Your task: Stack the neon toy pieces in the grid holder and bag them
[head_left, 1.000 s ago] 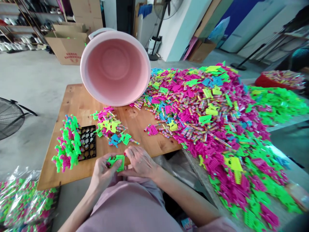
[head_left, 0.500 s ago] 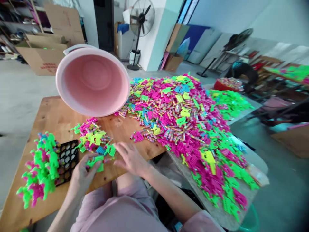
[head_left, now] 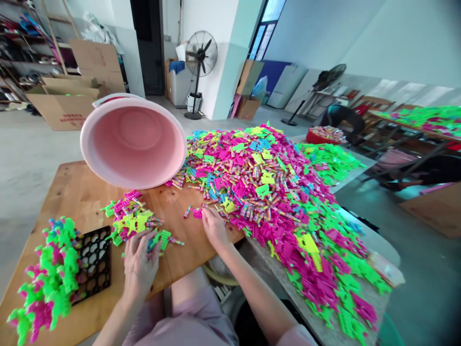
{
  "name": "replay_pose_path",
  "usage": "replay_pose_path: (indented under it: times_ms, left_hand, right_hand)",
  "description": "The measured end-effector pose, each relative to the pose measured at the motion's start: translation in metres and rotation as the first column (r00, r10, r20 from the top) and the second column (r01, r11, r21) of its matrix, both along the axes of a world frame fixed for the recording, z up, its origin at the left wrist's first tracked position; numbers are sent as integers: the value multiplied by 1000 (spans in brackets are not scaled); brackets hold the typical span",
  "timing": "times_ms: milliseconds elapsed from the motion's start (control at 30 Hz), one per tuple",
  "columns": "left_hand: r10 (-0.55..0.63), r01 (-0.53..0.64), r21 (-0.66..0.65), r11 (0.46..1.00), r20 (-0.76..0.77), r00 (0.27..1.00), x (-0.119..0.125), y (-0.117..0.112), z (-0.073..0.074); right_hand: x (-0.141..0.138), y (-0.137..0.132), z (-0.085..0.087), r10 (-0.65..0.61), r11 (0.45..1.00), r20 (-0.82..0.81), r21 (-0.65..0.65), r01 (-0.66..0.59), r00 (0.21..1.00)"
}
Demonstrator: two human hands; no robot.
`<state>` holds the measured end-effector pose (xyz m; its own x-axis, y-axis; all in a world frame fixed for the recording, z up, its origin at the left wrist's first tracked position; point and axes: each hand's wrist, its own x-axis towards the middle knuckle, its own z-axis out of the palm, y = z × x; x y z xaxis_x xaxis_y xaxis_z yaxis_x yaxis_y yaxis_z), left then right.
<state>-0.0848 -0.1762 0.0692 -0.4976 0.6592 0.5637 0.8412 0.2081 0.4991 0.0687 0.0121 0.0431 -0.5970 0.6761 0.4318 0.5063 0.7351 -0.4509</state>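
Pink plastic basin (head_left: 133,142) sits tipped on wooden worktop (head_left: 77,187), far left, mouth toward camera. L hand (head_left: 139,266) half-curled, fingers touching green plastic piece (head_left: 163,239) at near edge of small mixed cluster (head_left: 131,221); firm grip? Can't tell. R hand (head_left: 215,228) has fingers bunched, tips at near edge of big neon heap (head_left: 259,187), w/ loose pink piece (head_left: 197,213) just beside; can't tell if anything's held. Black honeycomb tray (head_left: 94,263) near left, w/ green-pink stack (head_left: 50,274) beside it.

neon plastic pieces (head_left: 127,216), loose pile, on wooden tabletop (head_left: 82,192)
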Motion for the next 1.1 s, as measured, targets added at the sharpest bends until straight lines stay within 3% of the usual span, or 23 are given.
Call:
replay_pose_path:
  times_ms: [33,100,167,233,267,300,367,433,467,567,667,733,800,867,933,1033,1100]
  left_hand:
    - [-61,60,13,998,67,996,4,4,5]
    - [-158,159,18,987,234,959,10,10,13]
    - [-225,260,-24,965,427,876,13,13,16]
    - [-208,334,-108,936,595,776,11,11,13]
    - [-164,337,-142,931,661,732,10,9,11]
    - [-106,309,-158,938,719,687,8,5,8]
    - [-21,193,-110,975,819,573,4,-2,7]
    - [-29,93,-14,996,898,438,2,-7,11]
    - [-48,70,23,997,922,384,1,-9,15]
    - [-79,22,76,997,955,287,0,-12,29]
    - [-109,-17,115,993,970,216,-1,-15,36]
    - [-155,-2,157,988,976,154,-1,-16,36]
    - [-195,11,195,981,974,114,1,-17,34]
    - [-210,10,210,978,972,110,5,-17,32]
    - [-203,17,203,979,968,150,7,-18,33]
    - [-170,47,164,985,922,349,8,-25,39]
    - [-135,69,116,991,855,500,6,-31,44]
  right_hand:
    - [0,-4,9,14,995,-58,-93,-19,998]
    - [0,-14,30,192,935,-99,-283,-213,976]
    - [-2,-26,47,442,789,-111,-424,-445,890]
    - [-6,-32,52,545,679,-146,-502,-536,826]
    - [-9,-32,50,510,689,-149,-518,-506,847]
    - [-14,-28,45,417,743,-128,-522,-418,900]
    - [-28,-15,32,115,872,-6,-478,-104,993]
    - [-46,1,19,-121,916,130,-367,161,984]
    - [-55,8,14,-136,932,177,-311,187,975]
    - [-73,22,5,107,983,241,-172,-66,965]
    - [-71,26,-4,341,940,295,-118,-321,892]
    - [-62,23,-10,383,924,309,-119,-365,870]
    - [-51,11,-10,346,938,265,-125,-324,900]
    - [-41,-9,-1,327,933,125,-203,-299,937]
    - [-32,-35,18,395,857,-78,-328,-397,915]
    - [-24,-68,54,526,706,-263,-395,-588,809]
    - [-20,-80,73,563,673,-282,-388,-629,777]
